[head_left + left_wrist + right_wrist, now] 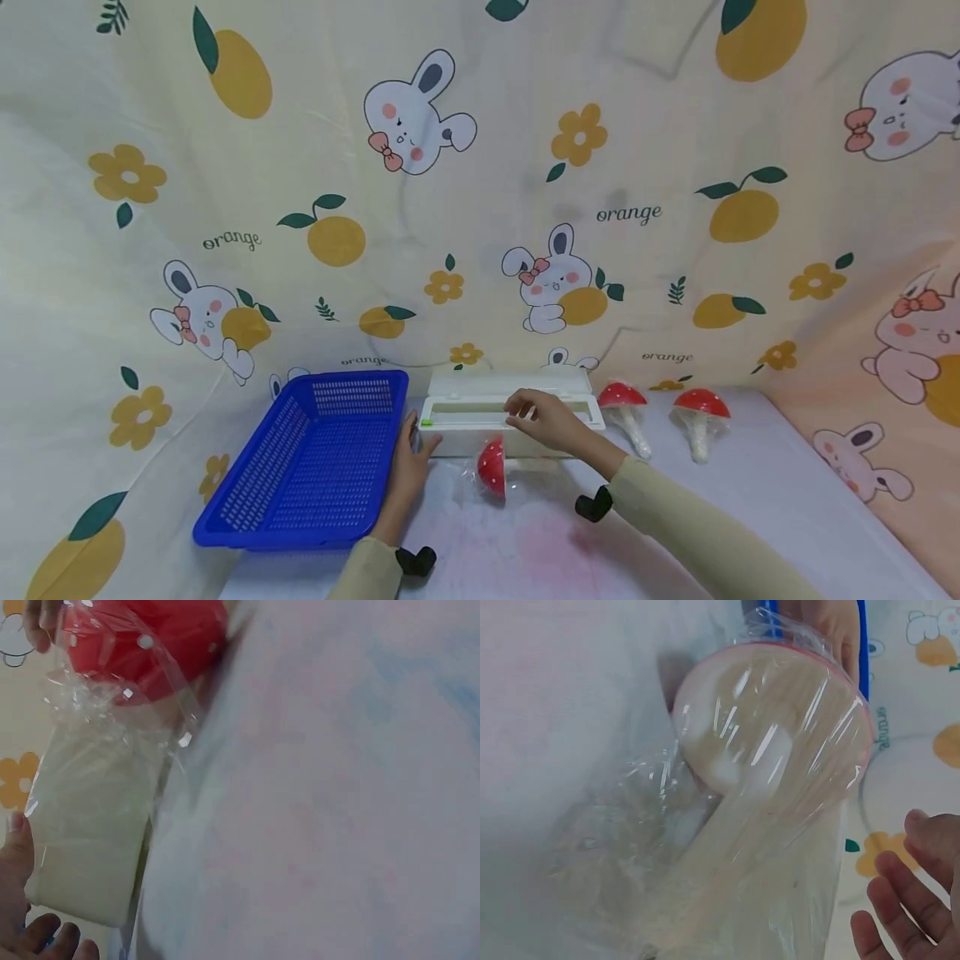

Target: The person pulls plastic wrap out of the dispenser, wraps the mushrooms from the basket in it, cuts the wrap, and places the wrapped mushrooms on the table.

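Observation:
A long white box (480, 442) with its lid raised stands at the back of the table, its slotted top facing up. My left hand (407, 467) touches the box's left end, thumb toward the front and fingers along the side. Over the slot hovers my right hand (543, 418), fingers loosely bent with nothing visible between them. Its fingers are spread in the right wrist view. In front of the box, a toy mushroom (491, 469) with a red, white-dotted cap lies on its side in clear plastic wrap. Its pale stalk (727, 825) points right in the head view.
A blue plastic basket (311, 467) stands left of my left hand. Two more red-capped toy mushrooms, one nearer the box (622, 398) and one farther right (700, 408), lie on the table (757, 517). A printed cloth (480, 200) hangs behind.

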`<state>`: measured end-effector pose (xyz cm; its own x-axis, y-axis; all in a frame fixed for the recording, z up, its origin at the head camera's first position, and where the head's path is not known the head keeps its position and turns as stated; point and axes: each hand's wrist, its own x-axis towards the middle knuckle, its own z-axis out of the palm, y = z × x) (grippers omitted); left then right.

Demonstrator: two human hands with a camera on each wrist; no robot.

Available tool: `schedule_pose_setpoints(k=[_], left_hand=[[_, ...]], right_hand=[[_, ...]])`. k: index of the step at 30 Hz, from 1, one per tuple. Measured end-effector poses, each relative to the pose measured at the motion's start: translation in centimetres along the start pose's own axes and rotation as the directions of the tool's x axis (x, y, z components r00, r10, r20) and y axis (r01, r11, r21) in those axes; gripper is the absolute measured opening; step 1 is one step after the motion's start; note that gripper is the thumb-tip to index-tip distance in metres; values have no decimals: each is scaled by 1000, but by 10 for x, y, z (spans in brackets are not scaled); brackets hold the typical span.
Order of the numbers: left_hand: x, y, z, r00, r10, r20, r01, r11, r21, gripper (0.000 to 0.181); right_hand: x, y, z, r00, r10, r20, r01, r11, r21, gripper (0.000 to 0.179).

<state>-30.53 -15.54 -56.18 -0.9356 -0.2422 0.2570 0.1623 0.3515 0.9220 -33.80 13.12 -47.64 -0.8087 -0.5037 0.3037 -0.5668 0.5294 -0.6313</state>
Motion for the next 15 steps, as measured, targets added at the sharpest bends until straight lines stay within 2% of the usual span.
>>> schedule_pose_setpoints(k=[3, 7, 15], left_hand=[[5, 0, 2, 1000, -20, 8, 20, 998, -51, 74], [7, -1, 3, 999, -34, 8, 35, 998, -58, 76], [16, -4, 6, 999, 0, 43, 3, 997, -78, 75]], right_hand=[[8, 0, 4, 1000, 17, 20, -17, 1000, 21, 18], [18, -2, 10, 998, 13, 54, -15, 999, 36, 19], [34, -9, 15, 994, 30, 100, -37, 998, 60, 21]])
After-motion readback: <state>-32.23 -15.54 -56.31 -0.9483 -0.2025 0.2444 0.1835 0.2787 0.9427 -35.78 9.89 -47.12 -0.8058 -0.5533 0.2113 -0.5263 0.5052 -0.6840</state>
